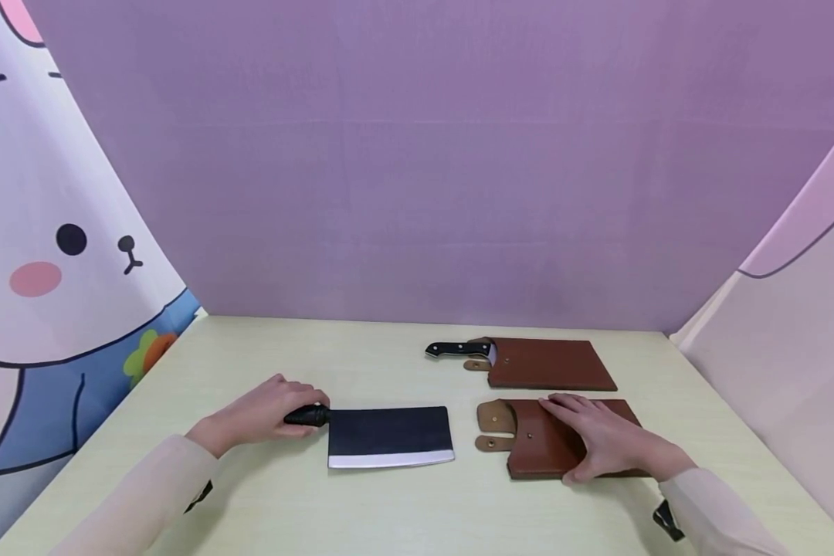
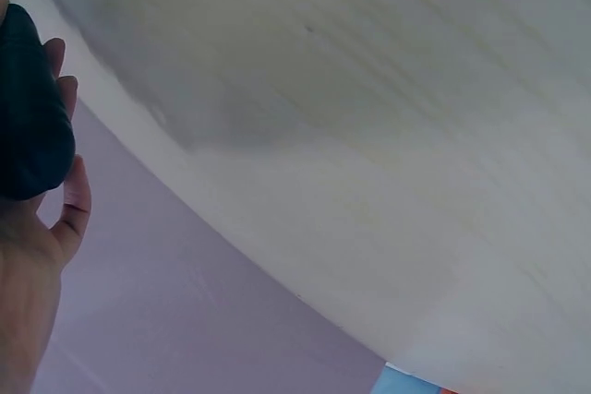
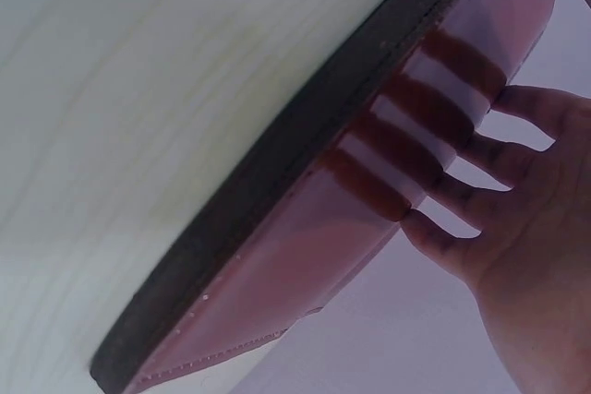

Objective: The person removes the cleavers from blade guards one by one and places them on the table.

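Note:
My left hand [image 1: 274, 415] holds the black handle of a cleaver [image 1: 389, 434]. Its broad dark blade extends to the right over the table, bright cutting edge toward me. In the left wrist view, fingers curl about the dark handle [image 2: 32, 108]; the blade is out of that frame. My right hand [image 1: 601, 436] grips a brown leather knife sheath [image 1: 538, 448] across its width, thumb at the near edge and fingertips by the far edge. The sheath's strap and flap [image 1: 495, 417] point left toward the cleaver. Fingertips meet the glossy leather [image 3: 305, 256] in the right wrist view.
Behind this sheath lies a second brown sheath [image 1: 549, 363], with a black-handled knife [image 1: 459, 349] partly inside it, handle to the left. A purple backdrop [image 1: 417, 170] rises at the back edge of the pale table [image 1: 285, 502], and printed cloths [image 1: 90, 324] flank both sides.

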Available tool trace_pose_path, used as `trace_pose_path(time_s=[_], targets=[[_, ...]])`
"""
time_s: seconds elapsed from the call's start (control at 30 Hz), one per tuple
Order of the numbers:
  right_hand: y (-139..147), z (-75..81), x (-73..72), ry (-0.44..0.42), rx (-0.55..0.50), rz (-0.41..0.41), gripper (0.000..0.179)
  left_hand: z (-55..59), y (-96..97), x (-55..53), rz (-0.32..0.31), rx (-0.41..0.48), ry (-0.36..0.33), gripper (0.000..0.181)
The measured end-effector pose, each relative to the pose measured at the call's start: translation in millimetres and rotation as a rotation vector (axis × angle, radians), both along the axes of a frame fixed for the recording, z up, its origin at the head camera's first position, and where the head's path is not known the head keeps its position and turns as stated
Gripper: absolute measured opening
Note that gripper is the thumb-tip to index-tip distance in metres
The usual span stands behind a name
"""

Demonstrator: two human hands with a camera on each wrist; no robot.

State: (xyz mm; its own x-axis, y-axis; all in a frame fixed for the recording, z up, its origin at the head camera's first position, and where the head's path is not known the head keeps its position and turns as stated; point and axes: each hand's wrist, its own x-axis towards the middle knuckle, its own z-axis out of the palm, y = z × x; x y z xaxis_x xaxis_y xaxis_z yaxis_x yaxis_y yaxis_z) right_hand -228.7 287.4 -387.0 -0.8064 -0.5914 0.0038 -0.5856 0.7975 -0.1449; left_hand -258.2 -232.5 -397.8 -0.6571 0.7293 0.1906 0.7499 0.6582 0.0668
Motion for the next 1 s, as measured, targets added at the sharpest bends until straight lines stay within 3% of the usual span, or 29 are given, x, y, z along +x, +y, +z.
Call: trace_pose_path(time_s=[0.33,0.6,1.0], targets=[[0.4,-0.8,-1.0,-0.023,-0.020,0.007,0.105,-6.1,-0.8,0.2,0.011,-0.030,-0.012,0.034],[1.3,-1.7,-2.0,-0.036,-0.028,0.010,0.106,-7.6,-0.4,-0.1,-0.010,-0.065,0.041,0.034],[2.9,0.1,-3.4,-0.063,-0.038,0.003,0.111,-6.9,0.8,1.7,0.006,-0.036,0.036,0.032]])
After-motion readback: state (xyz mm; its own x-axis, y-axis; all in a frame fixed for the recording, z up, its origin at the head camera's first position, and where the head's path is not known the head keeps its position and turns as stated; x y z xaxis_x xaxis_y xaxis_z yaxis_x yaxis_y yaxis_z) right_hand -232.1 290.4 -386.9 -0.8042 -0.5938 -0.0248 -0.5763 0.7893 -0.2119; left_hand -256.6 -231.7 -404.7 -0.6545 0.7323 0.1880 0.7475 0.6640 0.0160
